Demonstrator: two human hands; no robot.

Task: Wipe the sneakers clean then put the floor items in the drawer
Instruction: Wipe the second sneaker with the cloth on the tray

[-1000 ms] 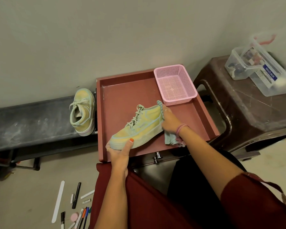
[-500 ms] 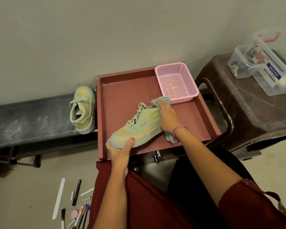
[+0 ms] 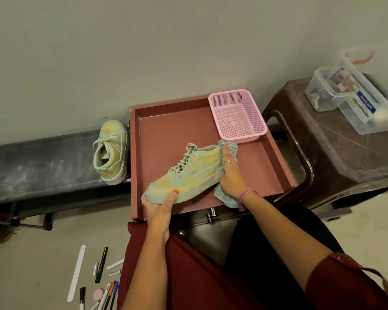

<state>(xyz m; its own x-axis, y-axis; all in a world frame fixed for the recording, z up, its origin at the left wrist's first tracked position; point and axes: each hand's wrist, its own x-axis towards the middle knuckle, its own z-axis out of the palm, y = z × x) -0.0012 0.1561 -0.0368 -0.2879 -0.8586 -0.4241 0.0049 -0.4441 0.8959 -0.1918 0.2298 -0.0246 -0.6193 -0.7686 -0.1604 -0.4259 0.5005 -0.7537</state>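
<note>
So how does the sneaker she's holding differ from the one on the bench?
The held sneaker sits over the red drawer, side-on, gripped at the toe by the left hand while the right hand presses a cloth to its heel. The bench sneaker stands untouched, opening facing the camera. Both look yellow-green and laced.

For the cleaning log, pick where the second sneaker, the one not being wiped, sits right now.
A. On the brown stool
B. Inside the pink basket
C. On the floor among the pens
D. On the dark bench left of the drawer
D: the second sneaker stands on the dark bench, just left of the drawer.
</note>
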